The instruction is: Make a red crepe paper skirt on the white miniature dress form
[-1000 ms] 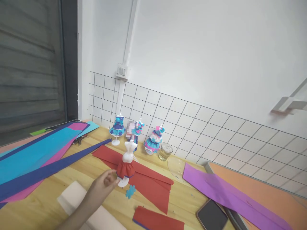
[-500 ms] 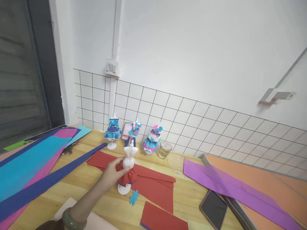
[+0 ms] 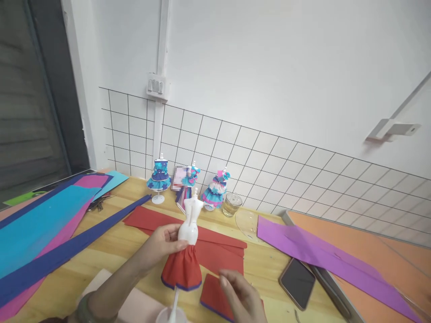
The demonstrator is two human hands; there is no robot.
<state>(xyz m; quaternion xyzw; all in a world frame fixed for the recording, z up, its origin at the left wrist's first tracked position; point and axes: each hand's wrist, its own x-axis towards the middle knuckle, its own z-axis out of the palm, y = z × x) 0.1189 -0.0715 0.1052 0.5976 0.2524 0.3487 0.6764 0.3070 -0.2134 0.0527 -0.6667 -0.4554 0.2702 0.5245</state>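
Pinched in my left hand (image 3: 166, 244) is a small white dress-form mannequin (image 3: 189, 226), held at the waist and tilted. A gathered red skirt (image 3: 183, 268) with a blue hem hangs around its lower part, and its stand with a round white base (image 3: 171, 315) shows beneath. My right hand (image 3: 243, 294) is at the lower right, fingers curled, over a red piece with a blue edge (image 3: 212, 294). Whether anything sits between its fingertips is hidden. Behind the mannequin lies a larger red sheet (image 3: 222, 251).
Dressed mannequins stand at the back: a blue one (image 3: 159, 177) and a pink-and-blue one (image 3: 215, 193). Beside them is a glass of liquid (image 3: 231, 205). A phone (image 3: 297, 282), purple paper (image 3: 310, 242) and an orange tray (image 3: 336, 231) lie right; blue sheets (image 3: 57, 211) lie left.
My left hand has brought the mannequin closer and tilted it, so the red skirt shows larger. My right hand has come into view at the lower right.
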